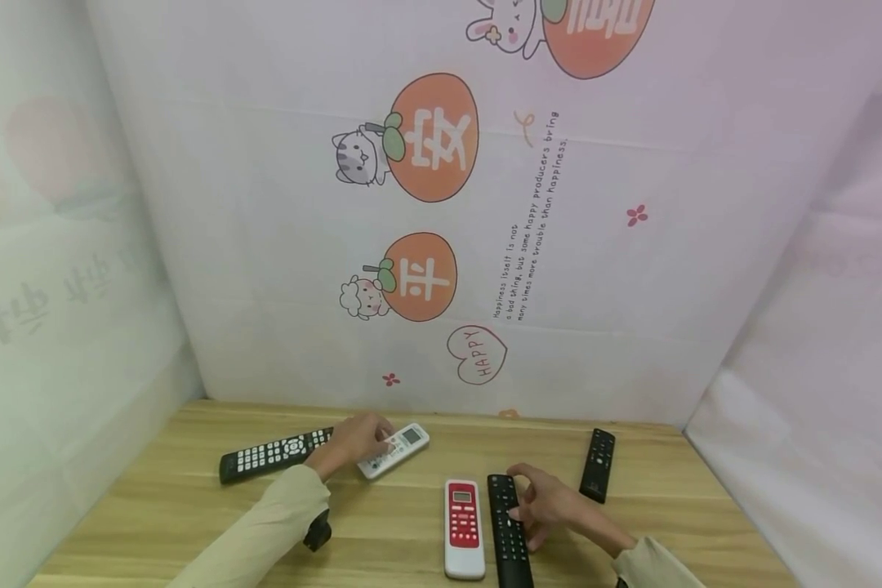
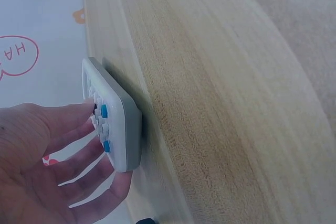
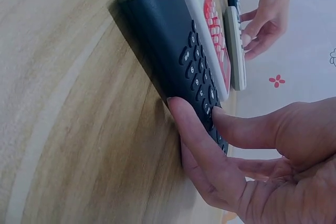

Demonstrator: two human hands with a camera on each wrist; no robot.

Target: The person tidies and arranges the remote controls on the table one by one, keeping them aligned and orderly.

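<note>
My left hand [image 1: 351,443] holds a small white air conditioner remote [image 1: 412,436] at the back of the table, left of centre. Its thumb lies on the buttons, and the fingers go round the side edge of the white remote [image 2: 119,114], which has a few blue keys. Near the front, my right hand [image 1: 551,500] grips a long black remote [image 1: 511,543] by its far part. The thumb rests on the keys of this black remote [image 3: 163,40] while the index finger runs along its side edge. Part of that remote is hidden behind the fingers.
A white remote with a red face [image 1: 464,565] lies just left of the gripped black one. Another black remote [image 1: 260,459] with white keys lies at the left, partly behind the left hand. A shorter black remote [image 1: 599,465] is at the right. Printed cloth walls [image 1: 301,343] enclose the wooden table [image 1: 382,531].
</note>
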